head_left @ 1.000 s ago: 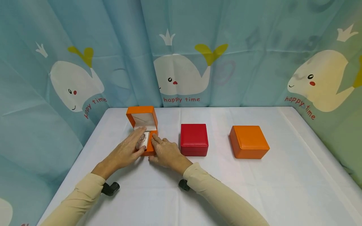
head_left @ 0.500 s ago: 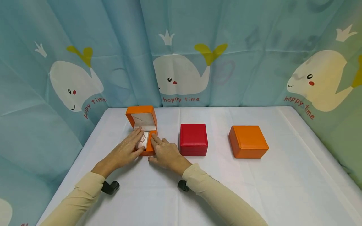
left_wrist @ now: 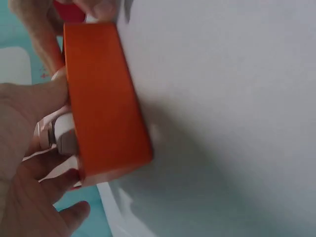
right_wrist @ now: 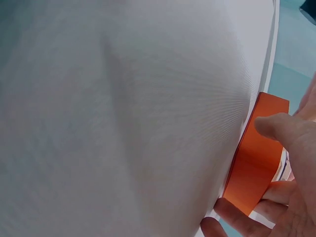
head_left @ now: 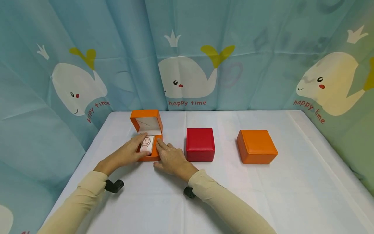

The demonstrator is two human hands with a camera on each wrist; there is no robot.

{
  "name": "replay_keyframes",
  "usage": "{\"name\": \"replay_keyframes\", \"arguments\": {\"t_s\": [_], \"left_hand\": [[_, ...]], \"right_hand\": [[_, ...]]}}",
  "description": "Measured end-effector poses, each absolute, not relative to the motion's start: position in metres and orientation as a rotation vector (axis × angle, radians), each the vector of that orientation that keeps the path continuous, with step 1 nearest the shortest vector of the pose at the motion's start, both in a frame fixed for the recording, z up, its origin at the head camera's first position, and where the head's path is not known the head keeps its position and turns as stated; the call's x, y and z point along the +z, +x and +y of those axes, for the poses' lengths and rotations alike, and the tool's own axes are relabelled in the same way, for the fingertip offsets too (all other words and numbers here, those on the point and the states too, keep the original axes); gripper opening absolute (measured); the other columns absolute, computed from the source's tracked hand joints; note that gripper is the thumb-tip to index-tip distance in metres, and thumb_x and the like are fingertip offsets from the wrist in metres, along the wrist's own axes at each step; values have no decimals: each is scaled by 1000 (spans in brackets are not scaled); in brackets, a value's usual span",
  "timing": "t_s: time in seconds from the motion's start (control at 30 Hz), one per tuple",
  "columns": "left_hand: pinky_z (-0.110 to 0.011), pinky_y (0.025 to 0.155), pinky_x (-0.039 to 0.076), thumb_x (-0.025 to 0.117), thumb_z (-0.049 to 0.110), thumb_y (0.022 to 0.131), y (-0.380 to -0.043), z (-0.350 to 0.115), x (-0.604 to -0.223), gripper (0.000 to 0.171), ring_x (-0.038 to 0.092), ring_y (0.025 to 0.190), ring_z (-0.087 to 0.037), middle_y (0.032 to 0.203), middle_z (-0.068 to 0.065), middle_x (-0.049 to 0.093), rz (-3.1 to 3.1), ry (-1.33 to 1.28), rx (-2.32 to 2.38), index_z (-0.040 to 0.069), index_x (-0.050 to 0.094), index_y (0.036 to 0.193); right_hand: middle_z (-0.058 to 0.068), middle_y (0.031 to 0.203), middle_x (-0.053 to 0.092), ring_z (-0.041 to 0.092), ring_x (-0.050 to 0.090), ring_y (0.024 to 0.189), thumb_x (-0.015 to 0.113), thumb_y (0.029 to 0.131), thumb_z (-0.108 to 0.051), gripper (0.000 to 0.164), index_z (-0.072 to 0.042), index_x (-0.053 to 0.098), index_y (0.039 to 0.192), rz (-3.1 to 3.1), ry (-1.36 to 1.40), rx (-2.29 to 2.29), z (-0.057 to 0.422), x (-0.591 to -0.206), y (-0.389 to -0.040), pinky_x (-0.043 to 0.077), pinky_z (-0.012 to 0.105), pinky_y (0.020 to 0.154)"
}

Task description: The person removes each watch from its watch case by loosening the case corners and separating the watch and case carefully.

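An orange watch box (head_left: 150,159) stands with its lid raised at the table's left back. Inside it lies a wristwatch (head_left: 147,142) with a pale strap, round a white cushion. My left hand (head_left: 125,154) reaches over the box's left side, its thumb at the near end of the watch and its fingers at the far end, in a pinch. My right hand (head_left: 172,161) holds the box's right near corner. In the right wrist view its thumb lies against the orange wall (right_wrist: 256,155), with the other fingers round the side. Part of the strap is hidden.
A closed red box (head_left: 200,144) stands just right of my right hand. Farther right is a closed orange box (head_left: 257,147). A white cloth covers the table (head_left: 187,201). Behind hangs a blue curtain (head_left: 131,81) with whale prints.
My left hand's fingers have drawn a little leftward off the watch, and its dial now shows fully. My right hand and the box have hardly moved.
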State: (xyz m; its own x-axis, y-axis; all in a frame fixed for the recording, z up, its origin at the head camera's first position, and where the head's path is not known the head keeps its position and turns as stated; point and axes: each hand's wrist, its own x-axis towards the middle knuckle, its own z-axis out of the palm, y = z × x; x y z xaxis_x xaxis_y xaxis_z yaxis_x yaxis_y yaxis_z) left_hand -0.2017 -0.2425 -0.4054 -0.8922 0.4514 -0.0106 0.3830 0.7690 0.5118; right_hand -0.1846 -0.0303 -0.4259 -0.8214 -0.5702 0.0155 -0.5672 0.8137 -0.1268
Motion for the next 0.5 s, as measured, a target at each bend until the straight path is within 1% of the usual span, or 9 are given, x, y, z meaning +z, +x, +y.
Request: {"name": "replay_keyframes", "arguments": {"t_s": [0.23, 0.4, 0.5], "left_hand": [[-65, 111, 28, 81, 28, 90, -210, -243, -401, 79, 35, 137, -51, 149, -31, 41, 2862, 679, 694, -9, 42, 148], [-65, 111, 29, 82, 28, 88, -211, -243, -401, 78, 36, 137, -49, 148, -30, 43, 2878, 640, 678, -8, 45, 146], [-66, 110, 29, 83, 29, 87, -210, -243, -401, 80, 36, 136, -49, 148, -30, 43, 2887, 624, 664, -7, 44, 147]], "right_hand": [[1, 165, 29, 26, 50, 135, 64, 96, -52, 79, -10, 37, 158, 2960, -920, -160, -31, -426, -185, 54, 39, 93], [1, 165, 29, 28, 50, 134, 64, 96, -53, 81, -10, 37, 158, 2965, -913, -178, -31, -427, -185, 54, 41, 93], [2, 165, 29, 29, 50, 134, 64, 96, -54, 81, -9, 37, 158, 2966, -913, -194, -31, -427, -185, 54, 41, 93]]}}
